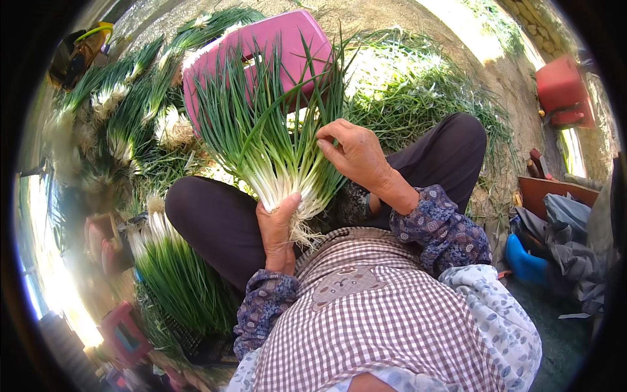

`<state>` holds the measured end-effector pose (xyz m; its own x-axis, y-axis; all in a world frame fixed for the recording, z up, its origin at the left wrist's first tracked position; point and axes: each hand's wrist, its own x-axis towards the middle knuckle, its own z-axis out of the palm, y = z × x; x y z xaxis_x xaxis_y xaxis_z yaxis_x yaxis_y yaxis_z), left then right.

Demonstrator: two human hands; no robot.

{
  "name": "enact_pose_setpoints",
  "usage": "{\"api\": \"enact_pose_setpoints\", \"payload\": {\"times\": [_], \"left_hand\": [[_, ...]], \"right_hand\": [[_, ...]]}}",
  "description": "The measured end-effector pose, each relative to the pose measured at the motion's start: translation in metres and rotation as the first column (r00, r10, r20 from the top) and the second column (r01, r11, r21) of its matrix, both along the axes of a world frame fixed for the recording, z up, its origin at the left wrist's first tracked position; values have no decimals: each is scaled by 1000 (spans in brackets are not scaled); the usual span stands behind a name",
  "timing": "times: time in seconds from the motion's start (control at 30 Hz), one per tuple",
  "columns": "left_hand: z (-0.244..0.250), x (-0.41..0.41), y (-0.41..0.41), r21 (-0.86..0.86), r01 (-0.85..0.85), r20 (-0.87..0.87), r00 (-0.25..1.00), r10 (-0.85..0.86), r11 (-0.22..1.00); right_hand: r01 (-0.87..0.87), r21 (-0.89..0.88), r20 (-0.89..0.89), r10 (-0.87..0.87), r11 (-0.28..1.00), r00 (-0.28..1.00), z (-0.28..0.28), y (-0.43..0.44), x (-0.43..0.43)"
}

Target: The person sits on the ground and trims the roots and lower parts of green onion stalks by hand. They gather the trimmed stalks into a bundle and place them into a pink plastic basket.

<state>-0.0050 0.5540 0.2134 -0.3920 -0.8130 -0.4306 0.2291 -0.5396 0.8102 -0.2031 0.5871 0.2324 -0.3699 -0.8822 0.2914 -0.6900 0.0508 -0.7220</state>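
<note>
My left hand (277,229) grips a bunch of green onions (274,166) near its root end, thumb across the white stalks. Pale stringy roots (303,230) hang out past the thumb towards my apron. The green leaves fan out away from me, over a pink plastic stool (303,39). At the right side of the bunch is my right hand (355,152), thumb and forefinger brought close together beside the leaves. Whether a leaf is pinched between those fingertips is not clear.
Untrimmed green onions (117,122) lie in piles at the far left. Loose green leaves (416,93) heap beyond my right knee. Left of my left leg, bundled green onions (186,284) stand by a black crate (196,343). A red stool (563,93) is at far right.
</note>
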Motion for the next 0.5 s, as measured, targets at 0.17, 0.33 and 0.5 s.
{"api": "enact_pose_setpoints", "payload": {"times": [0.17,0.33,0.5], "left_hand": [[0,-2,0,-5,-8,1,1000,8,1000],[-5,0,-3,-23,27,10,1000,-27,999],[7,3,4,42,-61,-54,997,63,997]], "right_hand": [[36,86,-73,-30,996,997,-2,-14,4],[114,-59,-170,-123,992,978,-15,-15,-1],[526,-277,-160,-579,804,800,-2,22,-106]]}}
